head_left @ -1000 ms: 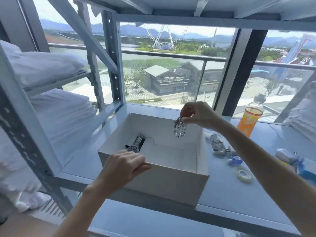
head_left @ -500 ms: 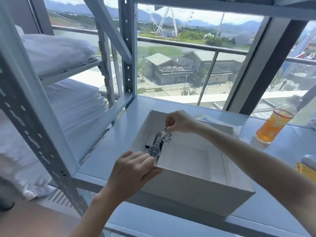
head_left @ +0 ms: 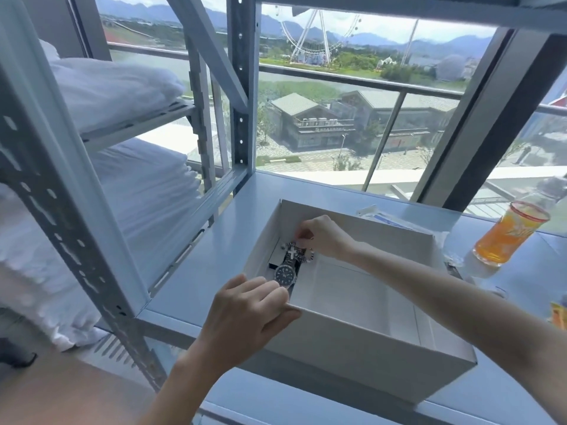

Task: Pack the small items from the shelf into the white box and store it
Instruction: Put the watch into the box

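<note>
- bedding: two stacks of folded white soft bedding [head_left: 116, 87] on the left rack levels. Not mine to pack.
- shelf: the pale grey metal shelf board [head_left: 196, 271] carries the box.
- left hand: my left hand [head_left: 248, 314] grips the near-left corner of the white open-topped cardboard box [head_left: 352, 354]. My fingers are curled over the rim and my thumb lies along the near wall's top edge.
- watch: a silver metal wristwatch with a dark round dial [head_left: 285, 273] lies face up in the box's left end, just beyond my left fingers.
- watch handling: I judge it dense, rigid at the case and scratch-prone. Take it by the band.
- bracelet: a silver beaded bracelet with a small cross charm [head_left: 294, 252] is inside the box, draped on the watch band.
- bracelet handling: I judge it light, limp and slippery, and it may snag on the band. Pinch it at the beads, not the charm.
- right hand: my right hand [head_left: 325, 237] reaches into the box, fingertips pressed together and pinching the bracelet's top.
- box handling: probably light thin card with walls that flex. For storing, take it by two opposite walls or under the base.
- packet: a clear plastic packet with blue print [head_left: 389, 217] lies behind the box's far wall.
- bottle: a clear plastic bottle of orange drink [head_left: 506, 240] stands right of the box, apart from it.
- counts: box 1, watch 1, bracelet 1, packet 1, bottle 1, bedding stacks 2.
</note>
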A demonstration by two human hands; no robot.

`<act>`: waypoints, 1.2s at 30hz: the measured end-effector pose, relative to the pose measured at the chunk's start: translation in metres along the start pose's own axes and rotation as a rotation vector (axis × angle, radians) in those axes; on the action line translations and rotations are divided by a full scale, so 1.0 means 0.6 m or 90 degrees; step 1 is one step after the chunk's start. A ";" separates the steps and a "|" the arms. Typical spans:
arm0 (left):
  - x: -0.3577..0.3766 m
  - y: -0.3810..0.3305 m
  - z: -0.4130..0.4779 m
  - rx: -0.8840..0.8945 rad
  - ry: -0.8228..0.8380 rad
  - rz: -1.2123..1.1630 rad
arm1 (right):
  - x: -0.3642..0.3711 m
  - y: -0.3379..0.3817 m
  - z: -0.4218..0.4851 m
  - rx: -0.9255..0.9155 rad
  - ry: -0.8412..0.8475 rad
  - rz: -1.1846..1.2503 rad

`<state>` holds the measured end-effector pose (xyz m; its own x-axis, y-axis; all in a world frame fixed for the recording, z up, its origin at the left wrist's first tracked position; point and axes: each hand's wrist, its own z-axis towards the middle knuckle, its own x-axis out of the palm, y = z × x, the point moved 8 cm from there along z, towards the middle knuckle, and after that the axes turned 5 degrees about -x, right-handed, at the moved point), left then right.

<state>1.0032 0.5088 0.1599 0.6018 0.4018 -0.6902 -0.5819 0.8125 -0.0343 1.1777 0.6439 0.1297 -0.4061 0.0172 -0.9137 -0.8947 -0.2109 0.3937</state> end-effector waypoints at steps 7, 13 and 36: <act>0.005 -0.031 0.013 -0.001 0.049 0.014 | -0.006 -0.009 -0.052 0.007 0.052 0.008; 0.008 -0.050 0.012 0.006 0.040 -0.012 | 0.012 -0.043 -0.078 0.092 0.094 -0.035; 0.013 -0.044 0.009 -0.011 0.069 -0.011 | 0.057 -0.033 -0.031 0.114 -0.072 0.105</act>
<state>1.0263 0.4930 0.1594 0.5497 0.3382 -0.7638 -0.5817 0.8113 -0.0595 1.1851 0.6303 0.0889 -0.5582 0.1089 -0.8225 -0.8293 -0.0440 0.5570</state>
